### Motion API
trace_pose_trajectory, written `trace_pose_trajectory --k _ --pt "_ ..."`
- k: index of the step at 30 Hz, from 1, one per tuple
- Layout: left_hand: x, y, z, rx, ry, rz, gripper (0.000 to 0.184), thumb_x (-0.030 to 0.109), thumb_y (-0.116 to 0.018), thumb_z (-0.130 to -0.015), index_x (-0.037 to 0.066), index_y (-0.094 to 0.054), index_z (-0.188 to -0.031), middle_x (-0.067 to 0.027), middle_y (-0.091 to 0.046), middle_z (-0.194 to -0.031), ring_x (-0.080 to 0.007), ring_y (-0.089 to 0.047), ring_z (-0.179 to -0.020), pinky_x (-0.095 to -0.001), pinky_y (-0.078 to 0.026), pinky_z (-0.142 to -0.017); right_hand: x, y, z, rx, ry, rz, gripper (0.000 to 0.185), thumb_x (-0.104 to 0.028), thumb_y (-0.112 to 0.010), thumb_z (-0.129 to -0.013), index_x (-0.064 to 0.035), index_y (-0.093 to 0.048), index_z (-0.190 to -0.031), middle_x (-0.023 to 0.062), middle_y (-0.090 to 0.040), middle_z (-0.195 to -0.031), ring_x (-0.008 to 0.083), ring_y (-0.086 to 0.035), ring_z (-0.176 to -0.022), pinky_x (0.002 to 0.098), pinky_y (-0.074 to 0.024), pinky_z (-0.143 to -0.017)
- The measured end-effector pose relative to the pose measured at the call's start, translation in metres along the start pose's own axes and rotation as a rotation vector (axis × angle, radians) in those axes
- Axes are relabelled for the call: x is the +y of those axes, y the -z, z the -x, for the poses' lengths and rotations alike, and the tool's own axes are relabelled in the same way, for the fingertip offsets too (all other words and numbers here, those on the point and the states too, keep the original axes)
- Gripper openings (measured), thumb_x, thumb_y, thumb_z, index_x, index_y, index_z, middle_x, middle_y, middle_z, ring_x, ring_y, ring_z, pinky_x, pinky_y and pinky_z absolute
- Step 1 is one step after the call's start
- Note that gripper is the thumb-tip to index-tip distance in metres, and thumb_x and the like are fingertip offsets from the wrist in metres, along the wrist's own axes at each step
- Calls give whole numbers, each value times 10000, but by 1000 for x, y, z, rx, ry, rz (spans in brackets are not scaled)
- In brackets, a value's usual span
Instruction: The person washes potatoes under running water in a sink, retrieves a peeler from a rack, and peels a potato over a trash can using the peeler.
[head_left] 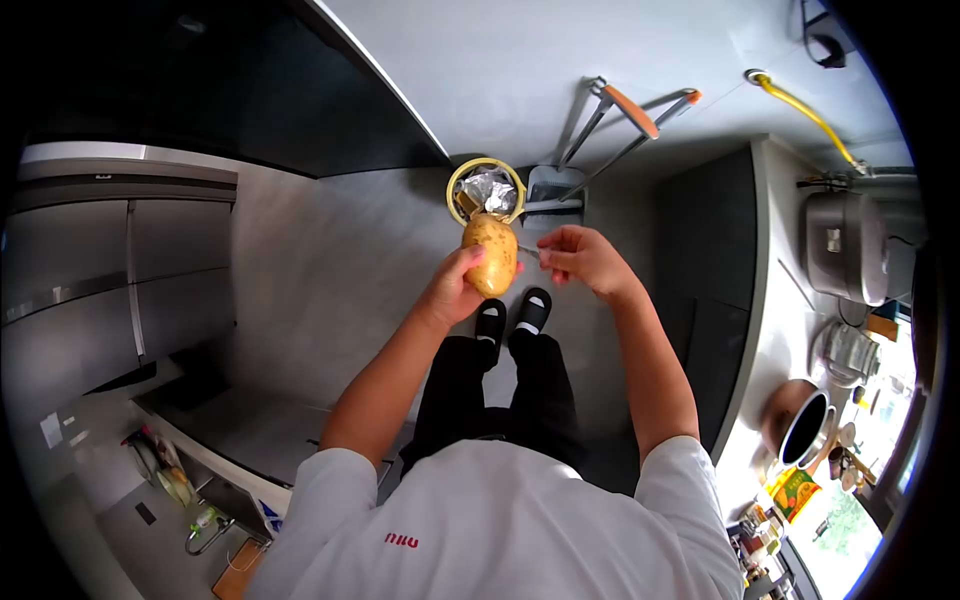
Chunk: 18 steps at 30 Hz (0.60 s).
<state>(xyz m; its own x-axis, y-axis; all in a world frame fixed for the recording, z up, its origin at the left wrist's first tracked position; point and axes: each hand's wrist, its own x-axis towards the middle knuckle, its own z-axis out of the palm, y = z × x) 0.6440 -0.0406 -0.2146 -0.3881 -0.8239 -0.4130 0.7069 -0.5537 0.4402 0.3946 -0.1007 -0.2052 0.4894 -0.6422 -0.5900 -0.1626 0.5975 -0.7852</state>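
Observation:
My left hand is wrapped round a large yellow-brown potato, held upright in front of my body. Dark specks dot the potato's skin, mostly towards its upper end. To its right, my right hand is closed in a pinch. A small thin object sticks out from its fingertips towards the potato; it is too small to name, and whether it touches the potato is unclear. Just beyond the potato, a yellow-rimmed bin on the floor holds crumpled foil-like waste.
A dustpan and long-handled tools with orange grips lean by the wall beside the bin. The right-hand counter carries a pot and a grey appliance. Dark cabinets stand on the left. Black slippers are below.

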Motion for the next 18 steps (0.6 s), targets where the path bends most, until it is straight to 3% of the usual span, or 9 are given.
trace_pose_trajectory --k 5,6,13,14,18 --pt "-3 77 -60 -17 -80 87 658 358 -656 -940 -29 -449 -1430 -174 -594 -1343 -375 -619 -1219 -491 -480 -1095 68 -9 -85 50 178 -759 377 -201 -728 -977 12 -637 -1274 79 -702 -988 141 -651 -785 300 -543 -790" --pt "-7 95 -74 -29 -93 114 661 359 -656 -940 -30 -447 -1432 -178 -591 -1352 -376 -618 -1223 -494 -478 -1096 86 -12 -106 43 230 -874 374 -215 -682 -1012 25 -628 -1294 99 -702 -1029 155 -658 -814 321 -545 -814" --pt "-43 234 -167 -12 -91 94 715 404 -665 -919 16 -432 -1474 -191 -576 -1417 -389 -597 -1263 -498 -481 -1073 179 -2 -267 383 273 -512 326 -236 -633 -1048 32 -634 -1235 137 -710 -1068 219 -711 -920 345 -581 -851" --pt "-46 263 -180 -54 -84 116 717 396 -667 -918 11 -429 -1474 -211 -550 -1435 -421 -556 -1308 -525 -468 -1093 185 8 -282 448 291 -517 328 -244 -629 -1050 31 -623 -1229 151 -716 -1081 235 -726 -943 352 -599 -856" --pt "-41 323 -224 67 -136 258 682 407 -613 -936 16 -440 -1468 -235 -524 -1440 -471 -522 -1312 -563 -457 -1107 209 46 -346 450 377 -490 260 -110 -645 -1022 58 -610 -1218 166 -704 -1126 253 -719 -1005 374 -613 -900"
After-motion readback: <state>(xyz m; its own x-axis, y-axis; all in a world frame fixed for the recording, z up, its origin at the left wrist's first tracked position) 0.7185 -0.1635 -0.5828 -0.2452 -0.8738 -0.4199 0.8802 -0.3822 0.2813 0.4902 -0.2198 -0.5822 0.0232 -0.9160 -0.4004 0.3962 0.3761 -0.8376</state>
